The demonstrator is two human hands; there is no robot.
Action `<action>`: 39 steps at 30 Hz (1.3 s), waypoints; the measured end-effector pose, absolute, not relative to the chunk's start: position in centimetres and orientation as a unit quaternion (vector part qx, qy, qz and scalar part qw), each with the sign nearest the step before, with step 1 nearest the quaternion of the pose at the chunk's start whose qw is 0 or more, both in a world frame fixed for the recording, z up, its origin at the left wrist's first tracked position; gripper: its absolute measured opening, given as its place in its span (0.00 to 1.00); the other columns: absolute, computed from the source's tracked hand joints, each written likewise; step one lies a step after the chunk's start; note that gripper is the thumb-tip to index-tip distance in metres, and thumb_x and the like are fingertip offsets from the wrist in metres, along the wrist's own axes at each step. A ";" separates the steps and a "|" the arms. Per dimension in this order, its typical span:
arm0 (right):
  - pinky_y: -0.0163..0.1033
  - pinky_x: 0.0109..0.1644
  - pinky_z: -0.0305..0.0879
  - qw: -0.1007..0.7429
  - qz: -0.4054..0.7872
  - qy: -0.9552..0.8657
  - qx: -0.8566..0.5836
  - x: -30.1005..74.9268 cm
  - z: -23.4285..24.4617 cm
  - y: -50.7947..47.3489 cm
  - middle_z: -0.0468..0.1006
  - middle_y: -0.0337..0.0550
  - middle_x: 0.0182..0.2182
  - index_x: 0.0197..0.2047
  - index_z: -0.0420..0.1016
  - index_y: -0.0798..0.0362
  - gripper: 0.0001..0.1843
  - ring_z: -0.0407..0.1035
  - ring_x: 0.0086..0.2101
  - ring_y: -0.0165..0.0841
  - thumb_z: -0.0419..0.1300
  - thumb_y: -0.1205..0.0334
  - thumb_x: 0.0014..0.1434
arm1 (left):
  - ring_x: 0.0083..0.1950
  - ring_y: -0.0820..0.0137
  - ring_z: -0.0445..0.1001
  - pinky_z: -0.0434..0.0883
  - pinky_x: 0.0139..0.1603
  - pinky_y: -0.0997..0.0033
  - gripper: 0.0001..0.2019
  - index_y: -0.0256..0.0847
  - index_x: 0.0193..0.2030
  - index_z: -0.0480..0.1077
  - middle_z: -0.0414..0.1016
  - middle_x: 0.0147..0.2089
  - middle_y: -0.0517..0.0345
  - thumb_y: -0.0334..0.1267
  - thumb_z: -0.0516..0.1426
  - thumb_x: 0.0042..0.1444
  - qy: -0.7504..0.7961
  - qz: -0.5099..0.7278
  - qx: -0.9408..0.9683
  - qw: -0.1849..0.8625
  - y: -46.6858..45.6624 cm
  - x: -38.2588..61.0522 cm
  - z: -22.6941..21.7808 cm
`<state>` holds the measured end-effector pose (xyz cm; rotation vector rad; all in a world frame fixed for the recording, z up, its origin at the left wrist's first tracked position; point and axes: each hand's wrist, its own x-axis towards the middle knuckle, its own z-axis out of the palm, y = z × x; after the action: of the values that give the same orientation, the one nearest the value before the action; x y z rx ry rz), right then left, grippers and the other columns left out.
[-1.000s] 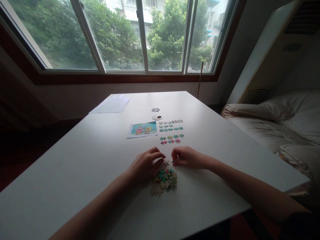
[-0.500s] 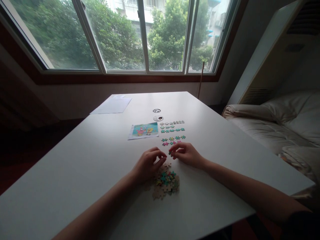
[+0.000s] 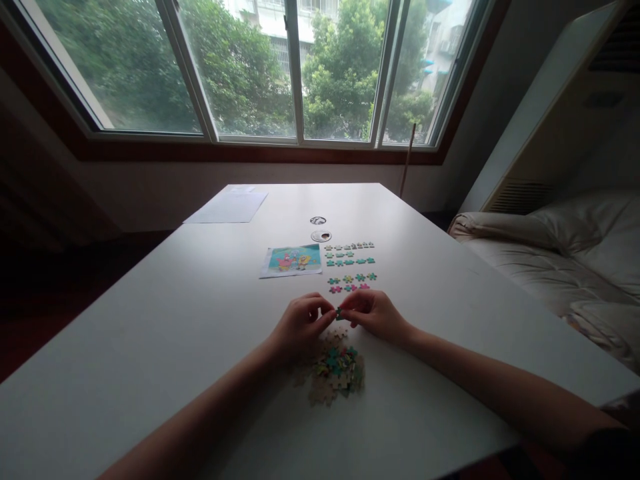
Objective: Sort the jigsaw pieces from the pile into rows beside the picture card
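Note:
A small dark green jigsaw puzzle piece is pinched between the fingertips of my right hand. My left hand meets it from the other side, thumb and forefinger closed at the piece's left edge. Just below both hands lies a loose heap of puzzle pieces, some with the tan back up, others showing green, yellow and red. Beyond my hands, puzzle pieces lie in several rows, mostly green, with pink ones in the nearest row.
Left of the rows lies a cartoon picture sheet. Two round inserts sit farther back on the white table. White paper rests at the far left corner. A pale sofa stands to the right, beyond the table edge.
My hands have come together, and my left fingertips now reach the piece that my right hand holds. The whole view has shifted slightly.

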<state>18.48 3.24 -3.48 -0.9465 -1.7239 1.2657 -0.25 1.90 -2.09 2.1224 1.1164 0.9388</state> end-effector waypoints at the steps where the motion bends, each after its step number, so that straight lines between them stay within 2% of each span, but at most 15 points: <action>1: 0.31 0.24 0.66 0.390 0.496 -0.681 -0.372 18.5 -3.5 3.2 0.73 0.38 0.22 0.31 0.72 0.56 0.15 0.69 0.21 0.25 0.64 0.53 0.45 | 0.24 0.78 0.61 0.60 0.23 0.79 0.09 0.35 0.28 0.71 0.67 0.26 0.58 0.37 0.54 0.53 0.418 0.349 0.791 0.279 1.9 -0.3 -2.1; 5: 0.30 0.23 0.64 0.377 0.463 -0.709 -0.374 18.5 -3.2 3.0 0.73 0.39 0.23 0.33 0.73 0.55 0.14 0.67 0.21 0.25 0.63 0.53 0.47 | 0.25 0.77 0.61 0.61 0.24 0.78 0.09 0.35 0.27 0.71 0.66 0.26 0.59 0.37 0.54 0.53 0.421 0.352 0.787 0.281 1.9 -0.4 -2.0; 10: 0.30 0.26 0.63 0.366 0.329 -0.784 -0.378 18.7 -2.7 2.4 0.75 0.39 0.29 0.40 0.72 0.52 0.16 0.65 0.23 0.23 0.64 0.56 0.47 | 0.26 0.76 0.61 0.60 0.25 0.77 0.10 0.35 0.27 0.70 0.65 0.27 0.59 0.39 0.55 0.53 0.424 0.376 0.763 0.311 2.0 -0.6 -2.3; 18: 0.32 0.31 0.64 0.368 0.186 -0.835 -0.364 18.8 -2.8 1.9 0.75 0.40 0.33 0.39 0.71 0.51 0.11 0.66 0.25 0.24 0.61 0.58 0.51 | 0.27 0.75 0.62 0.61 0.26 0.76 0.12 0.34 0.28 0.71 0.67 0.27 0.58 0.42 0.55 0.52 0.417 0.381 0.746 0.353 2.2 -0.7 -2.4; 24: 0.33 0.32 0.65 0.406 0.145 -0.832 -0.348 20.1 -2.1 2.5 0.75 0.41 0.32 0.41 0.71 0.52 0.12 0.66 0.25 0.25 0.60 0.57 0.52 | 0.26 0.75 0.62 0.61 0.27 0.76 0.13 0.35 0.35 0.71 0.71 0.29 0.57 0.44 0.52 0.54 0.430 0.355 0.742 0.373 2.6 -1.1 -2.1; 30: 0.32 0.28 0.66 0.466 0.139 -0.799 -0.353 21.3 -1.8 3.0 0.74 0.40 0.30 0.40 0.71 0.53 0.11 0.66 0.23 0.25 0.61 0.60 0.51 | 0.24 0.75 0.62 0.59 0.24 0.77 0.14 0.36 0.36 0.72 0.69 0.25 0.60 0.44 0.52 0.52 0.496 0.209 0.762 0.360 3.1 -2.6 -0.4; 35: 0.33 0.29 0.66 0.467 0.137 -0.805 -0.339 21.4 -1.4 3.2 0.74 0.40 0.30 0.40 0.71 0.51 0.11 0.65 0.22 0.24 0.59 0.59 0.53 | 0.27 0.74 0.64 0.61 0.27 0.77 0.13 0.38 0.37 0.71 0.71 0.29 0.59 0.43 0.50 0.54 0.512 0.209 0.787 0.272 2.2 -4.9 0.1; 39: 0.34 0.30 0.66 0.449 0.110 -0.804 -0.373 23.0 -1.1 5.3 0.74 0.41 0.33 0.41 0.71 0.52 0.12 0.67 0.24 0.25 0.59 0.58 0.53 | 0.27 0.74 0.65 0.62 0.27 0.77 0.12 0.38 0.35 0.71 0.70 0.28 0.58 0.40 0.50 0.55 0.484 0.182 0.825 0.230 1.3 -6.2 0.1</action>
<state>23.01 5.30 -1.12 -0.9220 -1.9896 0.2728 -6.15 1.34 0.05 2.2690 1.3303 0.5005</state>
